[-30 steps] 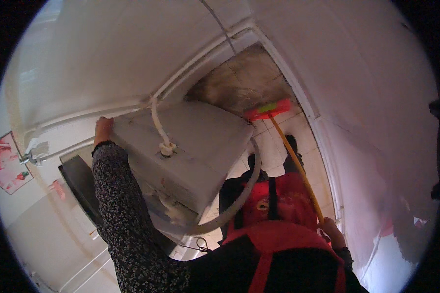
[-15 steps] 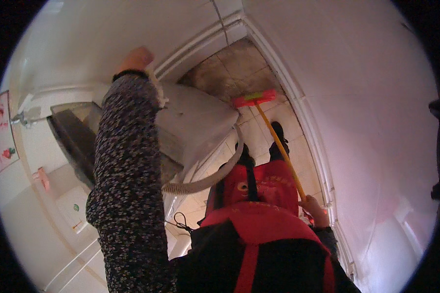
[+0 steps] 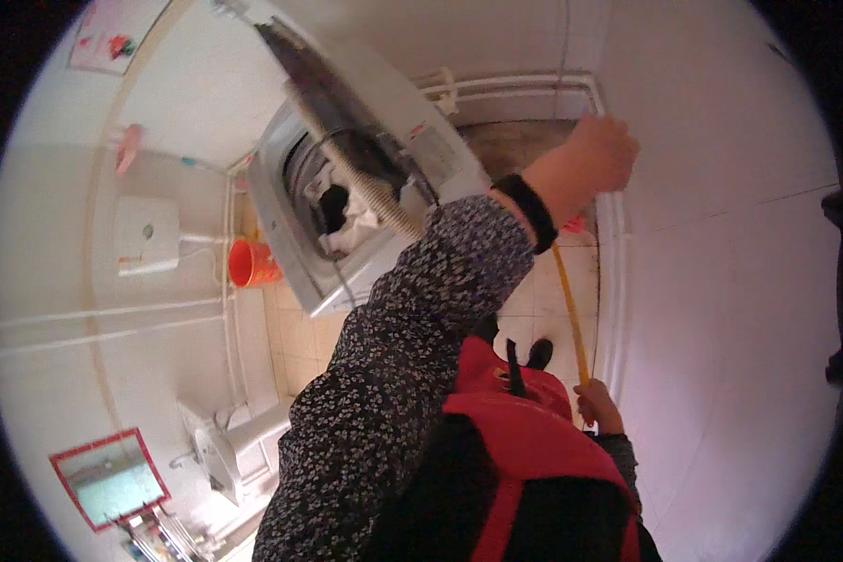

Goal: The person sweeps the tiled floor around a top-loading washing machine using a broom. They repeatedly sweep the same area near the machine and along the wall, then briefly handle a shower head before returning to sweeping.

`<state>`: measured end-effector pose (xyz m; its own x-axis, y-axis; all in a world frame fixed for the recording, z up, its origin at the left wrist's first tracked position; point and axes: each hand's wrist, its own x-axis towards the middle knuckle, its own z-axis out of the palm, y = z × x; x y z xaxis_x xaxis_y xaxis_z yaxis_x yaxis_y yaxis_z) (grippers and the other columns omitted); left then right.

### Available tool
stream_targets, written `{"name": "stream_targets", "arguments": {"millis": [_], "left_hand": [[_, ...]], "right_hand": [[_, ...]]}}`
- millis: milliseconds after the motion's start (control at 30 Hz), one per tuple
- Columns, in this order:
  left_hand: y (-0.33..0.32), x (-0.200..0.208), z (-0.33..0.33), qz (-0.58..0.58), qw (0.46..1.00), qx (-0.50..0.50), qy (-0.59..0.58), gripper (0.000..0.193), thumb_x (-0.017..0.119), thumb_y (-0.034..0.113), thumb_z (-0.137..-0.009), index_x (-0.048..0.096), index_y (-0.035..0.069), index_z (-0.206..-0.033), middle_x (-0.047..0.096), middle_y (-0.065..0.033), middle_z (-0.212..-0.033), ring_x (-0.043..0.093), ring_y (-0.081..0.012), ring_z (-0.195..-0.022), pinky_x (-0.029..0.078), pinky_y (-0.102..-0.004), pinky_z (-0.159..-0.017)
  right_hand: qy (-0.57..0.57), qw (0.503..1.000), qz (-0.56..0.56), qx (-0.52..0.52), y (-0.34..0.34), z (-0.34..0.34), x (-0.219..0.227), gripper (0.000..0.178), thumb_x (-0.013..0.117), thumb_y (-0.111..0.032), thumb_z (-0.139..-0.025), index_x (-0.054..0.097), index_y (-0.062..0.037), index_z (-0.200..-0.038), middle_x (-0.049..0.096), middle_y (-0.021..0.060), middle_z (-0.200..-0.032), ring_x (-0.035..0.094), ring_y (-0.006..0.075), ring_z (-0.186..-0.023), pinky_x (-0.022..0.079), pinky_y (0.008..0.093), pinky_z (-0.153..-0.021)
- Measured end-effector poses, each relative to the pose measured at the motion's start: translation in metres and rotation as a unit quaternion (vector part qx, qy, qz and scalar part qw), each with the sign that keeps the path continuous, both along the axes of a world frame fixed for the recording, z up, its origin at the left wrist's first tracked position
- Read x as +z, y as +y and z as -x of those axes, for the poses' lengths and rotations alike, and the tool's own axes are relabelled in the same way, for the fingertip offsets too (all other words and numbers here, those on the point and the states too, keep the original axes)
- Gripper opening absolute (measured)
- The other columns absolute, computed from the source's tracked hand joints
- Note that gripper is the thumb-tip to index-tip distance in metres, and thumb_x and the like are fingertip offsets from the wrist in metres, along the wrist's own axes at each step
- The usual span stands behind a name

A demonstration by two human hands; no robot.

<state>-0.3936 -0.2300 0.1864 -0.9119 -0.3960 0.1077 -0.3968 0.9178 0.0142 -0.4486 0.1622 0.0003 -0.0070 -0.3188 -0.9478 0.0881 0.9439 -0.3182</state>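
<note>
1. A boxy white top-loading washing machine stands left of centre, dark lid open. It looks heavy and rigid; solid body edges should make better holds than the lid.
2. A long, straight yellow pole slants beside the right-hand wall, its red head partly hidden behind the left wrist. The right hand wraps its near end. It is probably light and stiff; a grip nearer mid-shaft might balance better.
3. A pale corrugated hose crosses the drum opening, likely bendy and kinkable: support, don't pinch.
4. Black and white cloth lies inside, presumably limp.
5. The left hand is raised, fingers curled; whether it holds anything, I cannot tell.
</note>
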Motion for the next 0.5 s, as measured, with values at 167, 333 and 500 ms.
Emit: {"name": "stream_targets", "arguments": {"millis": [167,333,500], "left_hand": [[0.047,0.082,-0.081,0.021,0.981,-0.045,0.187,0.019,0.056,0.018,-0.071,0.056,0.008,-0.088,0.056,-0.0095,-0.091,0.055,-0.0296,-0.082,0.046,-0.0371,-0.068],[0.073,0.151,-0.213,0.072,0.946,0.097,0.300,0.021,0.057,0.015,-0.074,0.058,0.009,-0.095,0.058,-0.0102,-0.094,0.056,-0.0275,-0.084,0.047,-0.0349,-0.070],[0.091,0.095,-0.359,0.088,0.867,0.346,0.346,0.021,0.057,0.016,-0.075,0.058,0.008,-0.094,0.058,-0.0093,-0.094,0.056,-0.0255,-0.085,0.045,-0.0336,-0.074]], "right_hand": [[0.026,0.999,-0.008,0.032,0.017,0.011,0.000,0.019,0.055,-0.014,-0.075,0.043,0.0004,-0.080,0.045,0.0081,-0.052,0.042,0.0177,-0.036,0.033,0.0310,-0.030],[0.019,0.999,0.011,0.047,0.035,-0.007,-0.007,0.018,0.053,-0.016,-0.074,0.044,-0.0007,-0.073,0.042,0.0066,-0.049,0.040,0.0163,-0.034,0.031,0.0312,-0.029],[0.034,0.999,0.020,0.014,0.037,-0.022,-0.011,0.019,0.053,-0.018,-0.076,0.043,-0.0013,-0.076,0.044,0.0083,-0.051,0.043,0.0181,-0.035,0.032,0.0317,-0.028]]}}
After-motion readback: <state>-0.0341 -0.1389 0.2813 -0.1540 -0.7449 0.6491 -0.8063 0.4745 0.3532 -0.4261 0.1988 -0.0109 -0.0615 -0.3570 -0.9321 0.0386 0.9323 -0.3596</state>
